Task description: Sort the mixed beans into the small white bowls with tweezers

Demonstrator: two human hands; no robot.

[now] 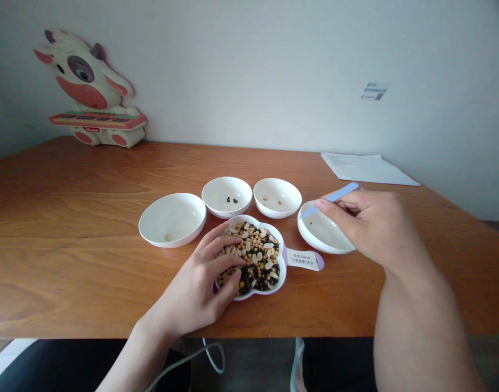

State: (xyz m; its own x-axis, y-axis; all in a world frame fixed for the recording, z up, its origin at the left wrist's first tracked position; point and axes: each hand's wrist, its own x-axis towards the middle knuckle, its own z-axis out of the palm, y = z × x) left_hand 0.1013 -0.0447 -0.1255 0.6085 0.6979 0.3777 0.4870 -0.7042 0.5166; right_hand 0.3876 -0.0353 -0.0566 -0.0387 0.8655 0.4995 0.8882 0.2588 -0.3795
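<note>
My left hand (211,277) rests with fingers apart over the left side of a flower-shaped dish (283,275) full of mixed beans, seeds and nuts (255,253). A labelled handle (304,259) sticks out to the dish's right. In my right hand (366,223) is a pair of light blue tweezers (335,194), its tips near the left rim of the right white bowl (327,239). A small dark bit lies in that bowl. Two black beans (232,200) sit in one back bowl (217,190), and two orange-brown pieces (273,201) in the other bowl (288,190).
At the left stands a larger white bowl (151,220) with one pale piece (168,237) in it. A cow-shaped toy piano (92,98) is at the back left of the wooden table (78,228). White papers (367,167) lie at the back right. A cable (188,356) hangs below the front edge.
</note>
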